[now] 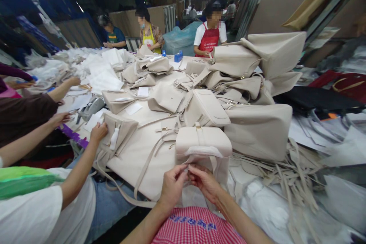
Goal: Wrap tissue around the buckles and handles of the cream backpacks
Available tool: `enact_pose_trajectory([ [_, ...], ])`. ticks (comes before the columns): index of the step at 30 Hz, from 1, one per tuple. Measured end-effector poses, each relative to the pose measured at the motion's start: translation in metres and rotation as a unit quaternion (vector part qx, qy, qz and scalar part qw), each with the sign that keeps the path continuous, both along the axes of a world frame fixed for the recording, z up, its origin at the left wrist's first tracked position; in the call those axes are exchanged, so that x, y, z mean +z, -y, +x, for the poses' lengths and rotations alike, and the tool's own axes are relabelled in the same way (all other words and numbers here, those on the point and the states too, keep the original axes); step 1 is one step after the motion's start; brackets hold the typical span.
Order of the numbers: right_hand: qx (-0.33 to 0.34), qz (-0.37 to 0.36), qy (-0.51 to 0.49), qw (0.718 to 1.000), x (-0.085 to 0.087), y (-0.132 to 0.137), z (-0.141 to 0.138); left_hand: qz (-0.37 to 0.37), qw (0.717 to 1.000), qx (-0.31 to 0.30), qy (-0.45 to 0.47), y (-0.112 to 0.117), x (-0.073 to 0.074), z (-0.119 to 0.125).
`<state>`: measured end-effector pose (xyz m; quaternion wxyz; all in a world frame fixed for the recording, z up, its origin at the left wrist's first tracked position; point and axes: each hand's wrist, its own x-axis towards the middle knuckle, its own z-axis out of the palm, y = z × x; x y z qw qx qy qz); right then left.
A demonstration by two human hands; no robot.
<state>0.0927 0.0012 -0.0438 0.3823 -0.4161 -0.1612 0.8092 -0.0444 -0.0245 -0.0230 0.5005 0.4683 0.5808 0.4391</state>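
A cream handbag point(203, 139) stands upright at the table's near edge, right in front of me. White wrapping point(201, 151) covers part of its front below the flap, and a narrow strap point(213, 163) hangs down there. At the bag's lower front, my left hand point(173, 183) has its fingers pinched together. My right hand point(203, 182) meets it from the other side, fingertips also closed. Whatever sits between the fingertips is small and mostly hidden; I cannot make it out. A long cream shoulder strap point(146, 160) loops down to the left of the bag.
Piled cream bags point(254, 129) rise at the right, above a bundle of loose straps point(297, 175). At my left, a co-worker's hand point(98, 131) holds another cream bag point(122, 133). White packing sheets point(103, 72) heap farther back. A person in a red apron point(210, 40) is across the table.
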Motion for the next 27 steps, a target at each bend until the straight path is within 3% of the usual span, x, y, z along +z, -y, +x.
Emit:
enact_pose_trajectory([
  [5, 0.001, 0.030, -0.031, 0.999, -0.003, 0.004, -0.004, -0.097, 0.983, 0.034, 0.149, -0.003, -0.003, 0.004],
  [11, 0.018, 0.007, -0.076, 0.997, -0.005, 0.005, -0.015, -0.113, 0.978, 0.021, 0.175, -0.004, -0.011, 0.004],
  [15, 0.016, -0.013, -0.047, 0.999, -0.005, 0.004, -0.018, -0.084, 0.988, 0.010, 0.133, -0.001, -0.016, 0.002],
  [19, -0.004, -0.010, -0.001, 1.000, 0.001, 0.004, -0.013, -0.028, 0.999, -0.011, 0.033, 0.003, -0.016, 0.000],
  [27, 0.008, 0.071, 0.114, 0.991, -0.001, 0.003, -0.015, 0.017, 0.992, -0.060, -0.114, 0.009, -0.002, 0.004],
])
